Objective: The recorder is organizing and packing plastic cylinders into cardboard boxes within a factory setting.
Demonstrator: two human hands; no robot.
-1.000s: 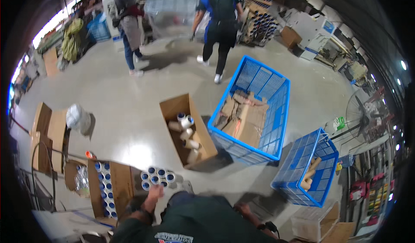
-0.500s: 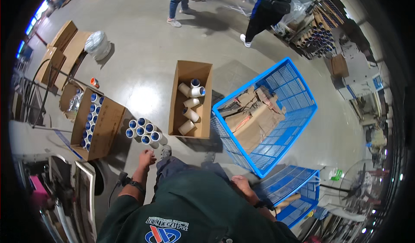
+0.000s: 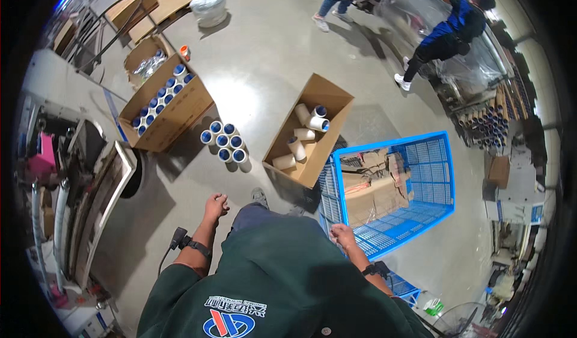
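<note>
My left hand (image 3: pixel 217 207) hangs over the floor with its fingers loosely apart and nothing in it. The nearest things to it are several white rolls with blue ends (image 3: pixel 222 140), standing in a cluster on the floor. My right hand (image 3: pixel 344 236) is beside the near corner of a large blue plastic crate (image 3: pixel 393 141), fingers loosely spread and holding nothing; whether it touches the crate I cannot tell. Between crate and cluster stands an open cardboard box (image 3: pixel 328 91) with several white rolls (image 3: pixel 304 134) lying loose inside. Another cardboard box (image 3: pixel 180 118), to the left, holds upright rolls in rows.
Torn cardboard (image 3: pixel 372 194) lies in the blue crate. A white-edged panel (image 3: pixel 114 200) leans among equipment at the left. At the far right, two people stand near plastic-wrapped goods (image 3: pixel 415 7) and a stack of tubes (image 3: pixel 496 118). A wrapped round bundle (image 3: pixel 208 7) sits far left.
My view has turned, so the boxes and crate appear tilted and shifted rightward. Both hands remain without anything in them. The person in blue and black has leaned toward the plastic-wrapped goods.
</note>
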